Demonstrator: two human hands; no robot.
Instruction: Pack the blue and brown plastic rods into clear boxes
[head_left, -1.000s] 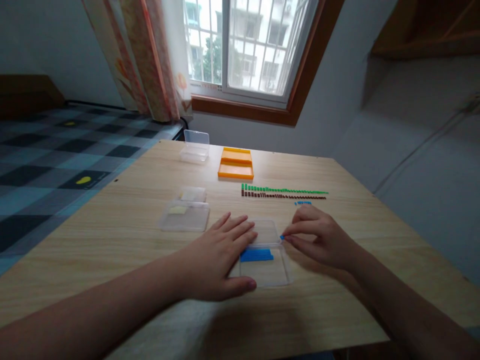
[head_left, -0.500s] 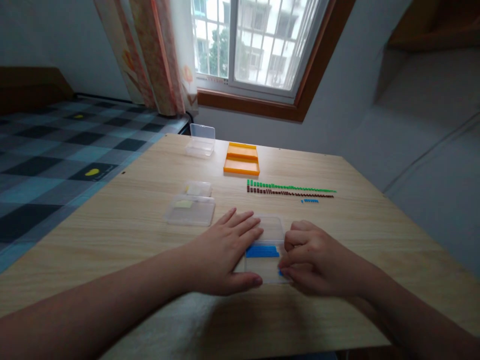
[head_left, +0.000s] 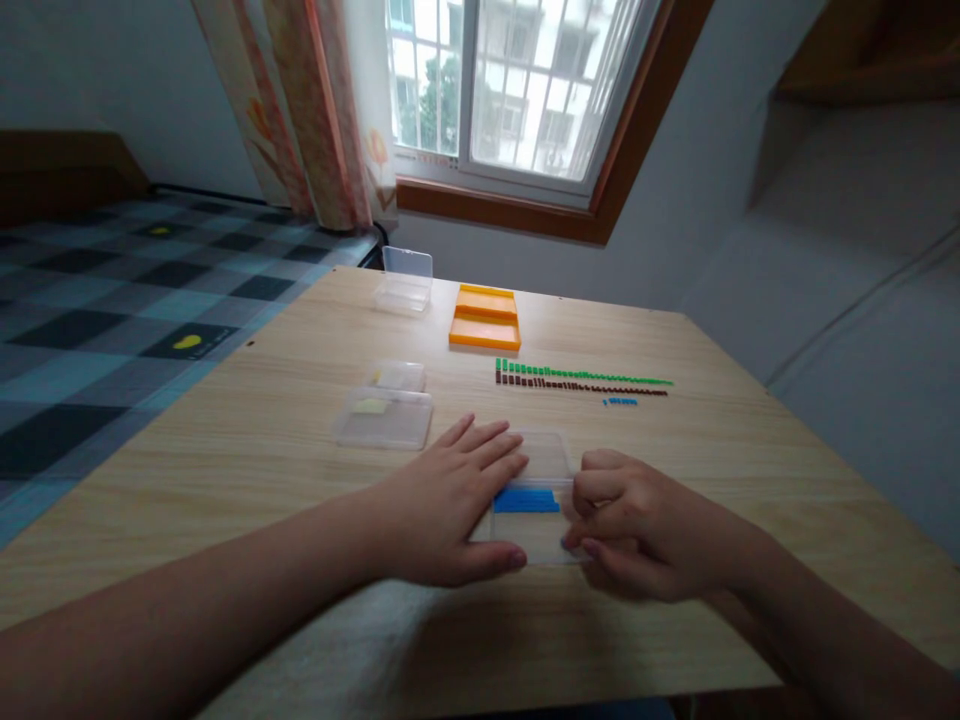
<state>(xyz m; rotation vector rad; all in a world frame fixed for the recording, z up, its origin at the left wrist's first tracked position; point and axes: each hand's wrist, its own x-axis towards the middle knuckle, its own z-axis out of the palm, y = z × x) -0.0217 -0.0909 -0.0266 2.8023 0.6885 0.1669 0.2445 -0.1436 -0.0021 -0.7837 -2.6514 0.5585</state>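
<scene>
Fingers spread, the left hand wisely pins the clear box; the right hand curls its own together at the rim.

An orange tray sits on the wooden table. Just left of the tray is an open clear box. To its right, a bit closer, lie a green row and a brown row, side by side. Closer and to the left are two more clear boxes. Behind the tray are a window and a curtain.
</scene>
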